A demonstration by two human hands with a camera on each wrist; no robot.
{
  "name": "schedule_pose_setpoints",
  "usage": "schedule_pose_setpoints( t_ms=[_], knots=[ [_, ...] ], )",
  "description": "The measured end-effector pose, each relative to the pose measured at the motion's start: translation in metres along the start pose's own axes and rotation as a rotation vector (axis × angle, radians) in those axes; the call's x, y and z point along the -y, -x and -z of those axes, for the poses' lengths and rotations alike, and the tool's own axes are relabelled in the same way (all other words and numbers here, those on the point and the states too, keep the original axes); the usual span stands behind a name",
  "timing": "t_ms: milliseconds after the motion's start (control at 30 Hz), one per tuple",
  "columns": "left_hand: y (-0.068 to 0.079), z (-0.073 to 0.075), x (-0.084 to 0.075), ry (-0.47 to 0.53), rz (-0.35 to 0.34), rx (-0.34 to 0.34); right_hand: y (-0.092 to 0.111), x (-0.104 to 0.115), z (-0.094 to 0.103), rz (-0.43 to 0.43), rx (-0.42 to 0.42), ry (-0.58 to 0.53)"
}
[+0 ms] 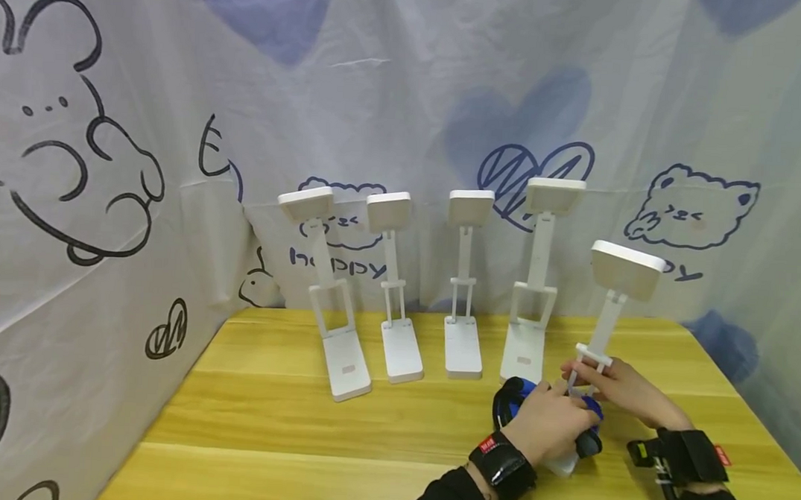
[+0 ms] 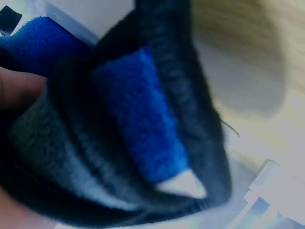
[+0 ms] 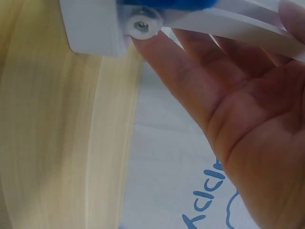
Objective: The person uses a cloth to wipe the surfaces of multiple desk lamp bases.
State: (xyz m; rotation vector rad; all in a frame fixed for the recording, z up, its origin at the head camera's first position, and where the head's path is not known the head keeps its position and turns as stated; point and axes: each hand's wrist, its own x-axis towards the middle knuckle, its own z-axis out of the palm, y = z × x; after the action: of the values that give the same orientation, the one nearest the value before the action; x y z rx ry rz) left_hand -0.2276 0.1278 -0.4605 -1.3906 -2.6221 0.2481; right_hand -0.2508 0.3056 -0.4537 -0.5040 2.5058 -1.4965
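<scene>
At the right of the head view, a white folding desk lamp (image 1: 624,271) stands on the table. My right hand (image 1: 625,390) grips its lower arm, with fingers behind the arm beside the round hinge (image 3: 142,25) in the right wrist view. My left hand (image 1: 549,420) holds a plush blue cloth with black edging (image 2: 143,119) against the lower part of the lamp. The cloth bunches around the hand and hides most of the lamp's base, whose front end (image 1: 562,463) shows below it.
Several similar white lamps stand in a row to the left, among them a tall one (image 1: 525,352) close to my left hand and one at the far left (image 1: 347,363). The wooden table (image 1: 285,431) meets a printed curtain (image 1: 406,116) at the back.
</scene>
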Motion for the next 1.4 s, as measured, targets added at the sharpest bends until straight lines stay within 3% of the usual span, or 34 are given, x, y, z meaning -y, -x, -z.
schedule_pose_setpoints(
  t_ms=[167, 400, 600, 967, 1167, 1400],
  knots=[
    [0.005, -0.001, -0.004, 0.049, -0.079, 0.01, -0.001, 0.0, 0.0, -0.009, -0.015, -0.004],
    [0.016, 0.001, -0.004, 0.087, -0.134, -0.004, 0.0, 0.0, 0.0, -0.003, -0.016, 0.006],
    [0.027, 0.0, 0.004, 0.131, -0.172, -0.059, -0.002, 0.0, 0.001, 0.015, 0.0, 0.014],
    [0.048, -0.002, 0.022, 0.32, -0.235, -0.048, -0.004, 0.001, 0.0, -0.057, -0.029, 0.065],
    [0.058, -0.004, 0.035, 0.371, -0.194, -0.069, -0.003, 0.001, 0.0, -0.088, -0.032, 0.08],
    [0.058, -0.009, 0.041, 0.345, -0.123, -0.079, -0.003, 0.003, -0.002, -0.096, -0.041, 0.09]
  ],
)
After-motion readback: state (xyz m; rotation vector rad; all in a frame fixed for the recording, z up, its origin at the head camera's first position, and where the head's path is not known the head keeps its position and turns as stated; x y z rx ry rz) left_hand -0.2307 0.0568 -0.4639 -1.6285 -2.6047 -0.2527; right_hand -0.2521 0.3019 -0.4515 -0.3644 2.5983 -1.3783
